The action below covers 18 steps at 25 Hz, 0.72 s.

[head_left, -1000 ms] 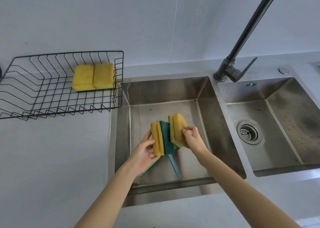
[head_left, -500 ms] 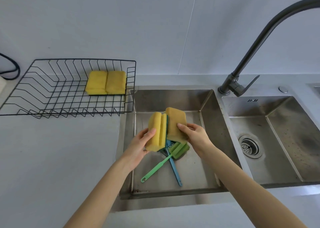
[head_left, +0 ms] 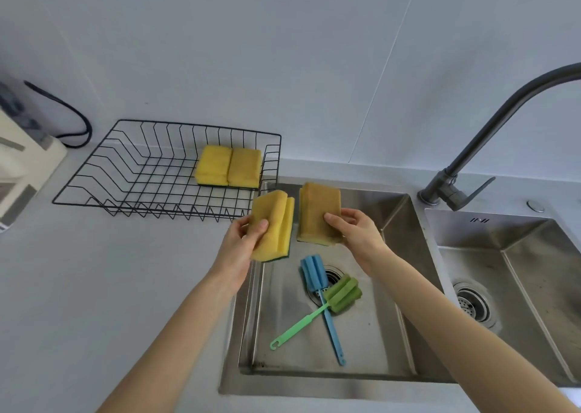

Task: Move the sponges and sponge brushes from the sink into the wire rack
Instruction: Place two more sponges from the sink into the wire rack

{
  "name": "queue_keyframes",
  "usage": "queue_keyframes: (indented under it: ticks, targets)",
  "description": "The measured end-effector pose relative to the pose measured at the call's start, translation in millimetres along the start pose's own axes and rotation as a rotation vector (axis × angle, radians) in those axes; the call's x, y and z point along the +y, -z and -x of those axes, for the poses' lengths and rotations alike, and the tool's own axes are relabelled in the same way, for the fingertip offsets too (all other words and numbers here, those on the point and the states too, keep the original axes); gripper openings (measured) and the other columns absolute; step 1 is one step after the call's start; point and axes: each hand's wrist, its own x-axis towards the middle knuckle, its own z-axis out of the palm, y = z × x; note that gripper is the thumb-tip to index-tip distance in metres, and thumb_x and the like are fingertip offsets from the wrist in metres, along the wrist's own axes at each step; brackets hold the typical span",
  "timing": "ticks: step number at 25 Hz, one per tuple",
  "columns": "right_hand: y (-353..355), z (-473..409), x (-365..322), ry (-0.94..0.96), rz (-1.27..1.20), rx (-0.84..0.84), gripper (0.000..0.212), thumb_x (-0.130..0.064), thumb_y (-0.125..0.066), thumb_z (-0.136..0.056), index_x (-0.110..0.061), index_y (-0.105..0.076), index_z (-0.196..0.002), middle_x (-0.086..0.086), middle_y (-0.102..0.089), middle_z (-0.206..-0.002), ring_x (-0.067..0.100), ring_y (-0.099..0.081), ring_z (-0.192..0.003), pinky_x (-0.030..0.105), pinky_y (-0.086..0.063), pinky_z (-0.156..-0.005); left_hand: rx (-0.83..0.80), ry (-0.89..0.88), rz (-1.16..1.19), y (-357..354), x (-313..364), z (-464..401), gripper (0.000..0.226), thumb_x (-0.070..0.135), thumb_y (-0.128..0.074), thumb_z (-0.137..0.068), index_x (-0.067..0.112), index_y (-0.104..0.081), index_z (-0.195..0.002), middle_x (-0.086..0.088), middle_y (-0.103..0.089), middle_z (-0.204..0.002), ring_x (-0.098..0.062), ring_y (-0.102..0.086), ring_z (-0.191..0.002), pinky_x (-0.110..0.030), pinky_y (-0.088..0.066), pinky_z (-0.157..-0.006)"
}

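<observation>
A pale grey tiled wall (head_left: 283, 66) rises behind a light grey surface (head_left: 78, 287). A dark curved faucet (head_left: 490, 136) stands at the back right. At far left sits a white appliance (head_left: 19, 167), with a black cable (head_left: 72, 117) behind it.

left hand (head_left: 243, 243): lifted its yellow sponge (head_left: 273, 225) out of sink basin (head_left: 388, 214), now over basin's left edge nr wire rack (head_left: 125, 173)
right hand (head_left: 356, 232): raised w/ darker sponge (head_left: 317, 213); sponges now apart
sponge brushes: blue (head_left: 314, 276) & green (head_left: 342, 293) now uncovered
</observation>
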Motion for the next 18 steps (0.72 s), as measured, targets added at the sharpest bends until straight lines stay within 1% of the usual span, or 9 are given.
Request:
queue_keyframes:
  ticks: [3,5,8,10,11,13,15,16,18]
  targets:
    - [-16,-7,-16,0.037,0.027,-0.032,0.05,-0.019,-0.065,-0.085,-0.003,-0.045,-0.128,0.01,-0.058,-0.113,0.024,-0.056,-0.105,0.037,-0.047,-0.098,0.08,-0.041,0.042,18,17,-3,0.042,0.015,-0.05,-0.09,0.005,-0.04,-0.129,-0.011,-0.049,-0.122,-0.022,-0.048,-0.107,-0.04,-0.037,-0.102]
    - [-28,-14,-26,0.055,0.058,-0.049,0.05,-0.019,-0.065,-0.085,-0.003,-0.046,-0.129,0.01,-0.059,-0.114,0.024,-0.056,-0.106,0.036,-0.047,-0.096,0.117,-0.052,0.064,33,28,-7,0.04,0.014,-0.048,-0.092,0.005,-0.04,-0.129,-0.01,-0.049,-0.12,-0.022,-0.047,-0.106,-0.039,-0.037,-0.1]
    - [-48,-24,-41,0.069,0.105,-0.081,0.049,-0.021,-0.065,-0.086,-0.004,-0.046,-0.128,0.008,-0.057,-0.113,0.022,-0.055,-0.104,0.033,-0.047,-0.093,0.165,-0.064,0.105,59,43,-13,0.04,0.014,-0.047,-0.092,0.006,-0.04,-0.131,-0.008,-0.049,-0.119,-0.021,-0.048,-0.105,-0.035,-0.041,-0.091]
    - [-62,-31,-50,0.081,0.147,-0.105,0.048,-0.022,-0.063,-0.087,-0.005,-0.046,-0.128,0.007,-0.056,-0.112,0.021,-0.054,-0.102,0.031,-0.045,-0.088,0.188,-0.074,0.138,74,52,-17,0.039,0.012,-0.047,-0.092,0.007,-0.041,-0.13,-0.007,-0.05,-0.117,-0.019,-0.052,-0.099,-0.03,-0.044,-0.083]
    - [-70,-35,-54,0.085,0.161,-0.109,0.047,-0.022,-0.063,-0.087,-0.004,-0.046,-0.128,0.009,-0.056,-0.112,0.022,-0.054,-0.102,0.031,-0.046,-0.089,0.2,-0.078,0.148,81,57,-19,0.039,0.011,-0.047,-0.092,0.007,-0.041,-0.13,-0.007,-0.051,-0.117,-0.017,-0.054,-0.095,-0.028,-0.045,-0.08]
    - [-87,-44,-62,0.082,0.156,-0.121,0.049,-0.021,-0.064,-0.086,-0.001,-0.047,-0.127,0.011,-0.059,-0.11,0.025,-0.057,-0.101,0.036,-0.05,-0.094,0.229,-0.082,0.151,95,65,-24,0.04,0.011,-0.046,-0.092,0.006,-0.041,-0.132,-0.008,-0.052,-0.12,-0.018,-0.054,-0.098,-0.03,-0.043,-0.083]
    - [-105,-53,-69,0.077,0.137,-0.152,0.048,-0.019,-0.066,-0.086,0.001,-0.049,-0.126,0.006,-0.06,-0.096,0.026,-0.058,-0.098,0.04,-0.051,-0.096,0.257,-0.088,0.137,109,72,-31,0.041,0.012,-0.045,-0.093,0.006,-0.04,-0.134,-0.01,-0.051,-0.129,-0.02,-0.051,-0.107,-0.032,-0.04,-0.088]
    - [-114,-58,-72,0.08,0.142,-0.167,0.046,-0.018,-0.066,-0.086,0.001,-0.049,-0.124,0.003,-0.058,-0.089,0.026,-0.059,-0.097,0.04,-0.052,-0.094,0.267,-0.091,0.131,116,76,-35,0.042,0.012,-0.044,-0.093,0.006,-0.039,-0.134,-0.01,-0.05,-0.133,-0.021,-0.05,-0.109,-0.032,-0.04,-0.09]
    - [-133,-67,-77,0.088,0.179,-0.192,0.042,-0.017,-0.065,-0.086,0.0,-0.05,-0.121,0.0,-0.054,-0.085,0.024,-0.058,-0.097,0.036,-0.054,-0.088,0.294,-0.093,0.108,128,83,-44,0.041,0.012,-0.044,-0.094,0.007,-0.039,-0.134,-0.01,-0.048,-0.136,-0.021,-0.049,-0.112,-0.034,-0.041,-0.093]
